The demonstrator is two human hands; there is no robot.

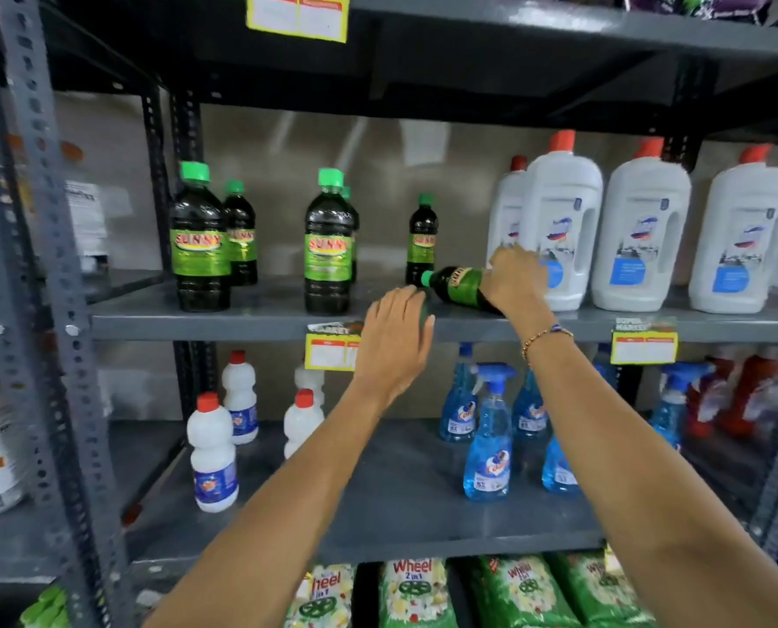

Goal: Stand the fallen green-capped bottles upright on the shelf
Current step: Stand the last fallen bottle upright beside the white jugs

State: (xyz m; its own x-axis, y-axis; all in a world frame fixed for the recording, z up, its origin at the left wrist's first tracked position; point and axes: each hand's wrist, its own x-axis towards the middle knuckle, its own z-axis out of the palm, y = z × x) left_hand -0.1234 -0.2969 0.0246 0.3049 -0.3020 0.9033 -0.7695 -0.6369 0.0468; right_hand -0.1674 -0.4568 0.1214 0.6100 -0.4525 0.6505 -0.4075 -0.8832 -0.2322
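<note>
The left hand (393, 339), fingers spread loosely, holds nothing and hides part of the shelf (251, 320) edge. Just right, the right hand (516, 278) grips the fallen green-capped bottle (455, 285), covering its base.

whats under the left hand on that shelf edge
A sliver of green shows past the left hand, perhaps another fallen bottle; the hand covers the rest. The right hand grips the lying green-capped bottle.
</note>
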